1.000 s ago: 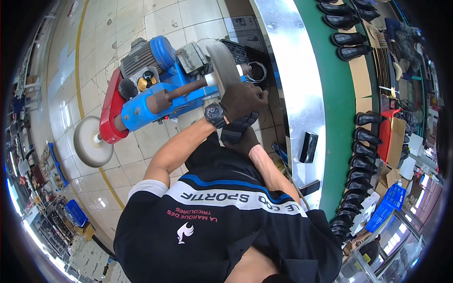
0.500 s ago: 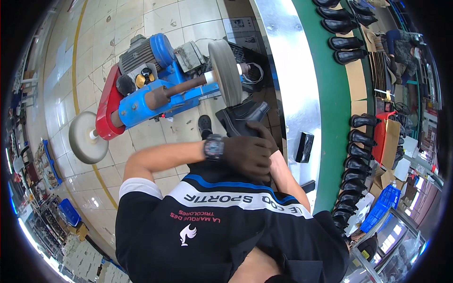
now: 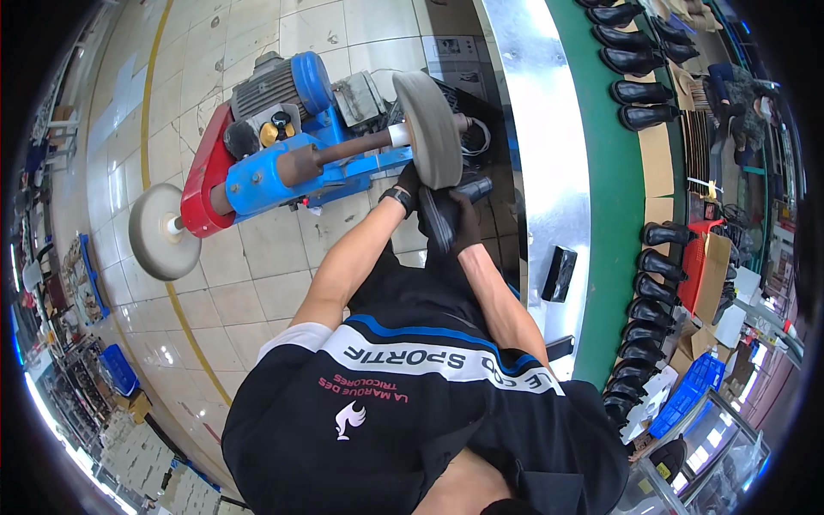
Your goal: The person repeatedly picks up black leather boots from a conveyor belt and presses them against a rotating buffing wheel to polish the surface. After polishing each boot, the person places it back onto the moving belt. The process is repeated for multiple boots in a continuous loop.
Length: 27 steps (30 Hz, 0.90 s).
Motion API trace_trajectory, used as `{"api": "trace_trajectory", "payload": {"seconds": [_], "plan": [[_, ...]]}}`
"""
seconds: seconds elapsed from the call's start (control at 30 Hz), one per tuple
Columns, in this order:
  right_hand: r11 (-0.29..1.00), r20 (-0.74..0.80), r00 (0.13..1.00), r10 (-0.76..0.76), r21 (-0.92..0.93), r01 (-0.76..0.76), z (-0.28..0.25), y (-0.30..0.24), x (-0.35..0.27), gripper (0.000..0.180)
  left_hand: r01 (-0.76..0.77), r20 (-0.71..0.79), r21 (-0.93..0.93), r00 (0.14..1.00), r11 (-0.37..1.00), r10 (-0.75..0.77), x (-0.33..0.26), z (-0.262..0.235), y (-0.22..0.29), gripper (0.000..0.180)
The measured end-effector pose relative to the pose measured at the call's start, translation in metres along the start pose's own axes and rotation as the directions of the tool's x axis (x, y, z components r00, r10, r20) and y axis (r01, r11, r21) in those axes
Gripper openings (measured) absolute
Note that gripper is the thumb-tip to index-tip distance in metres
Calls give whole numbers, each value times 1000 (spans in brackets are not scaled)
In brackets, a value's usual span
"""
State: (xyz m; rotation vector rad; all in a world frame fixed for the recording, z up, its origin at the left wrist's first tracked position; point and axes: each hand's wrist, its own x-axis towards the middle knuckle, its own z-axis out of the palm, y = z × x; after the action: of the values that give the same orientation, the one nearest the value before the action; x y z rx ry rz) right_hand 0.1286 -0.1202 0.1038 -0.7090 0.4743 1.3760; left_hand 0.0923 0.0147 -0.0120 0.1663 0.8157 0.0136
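A black leather boot [image 3: 439,221] is between my hands, up against the lower edge of the grey buffing wheel [image 3: 427,129]. My left hand [image 3: 409,183], in a dark glove with a watch at the wrist, grips the boot's left side beside the wheel; its fingers are partly hidden. On the boot's right side my right hand [image 3: 466,225], gloved in dark brown, is wrapped round it. The wheel sits on the shaft of a blue polishing machine [image 3: 268,176]. I cannot tell whether the wheel touches the boot.
A second pale wheel [image 3: 163,232] is at the machine's left end, past a red guard [image 3: 206,176]. To my right runs a metal ledge [image 3: 549,163] with a small black box [image 3: 559,274]. Beyond it, a green bench [image 3: 614,172] has several black boots [image 3: 648,287] lined along it.
My left hand has left my right hand and gone forward to the boot. The boot has turned and moved in under the wheel, with my right hand still on it.
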Motion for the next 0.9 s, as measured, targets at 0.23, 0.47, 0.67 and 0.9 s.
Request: {"api": "trace_trajectory", "payload": {"seconds": [0.23, 0.47, 0.67, 0.9], "plan": [[979, -122, 989, 85, -175, -106, 14, 3, -74, 53, -199, -50, 5, 979, 980, 199, -35, -19, -34, 47], [716, -102, 990, -98, -698, -1, 23, -2, -94, 80, -242, -247, -99, 945, 965, 212, -122, 2, -13, 44], [-368, 61, 982, -180, -930, -10, 65, -1, -135, 106, -369, -298, 350, 827, 861, 476, -121, -38, -45, 35], [217, 92, 965, -244, -965, 147, 48, -12, -157, 87, -571, 585, 807, 744, -147, 322, -121, -12, -31, 48]]}}
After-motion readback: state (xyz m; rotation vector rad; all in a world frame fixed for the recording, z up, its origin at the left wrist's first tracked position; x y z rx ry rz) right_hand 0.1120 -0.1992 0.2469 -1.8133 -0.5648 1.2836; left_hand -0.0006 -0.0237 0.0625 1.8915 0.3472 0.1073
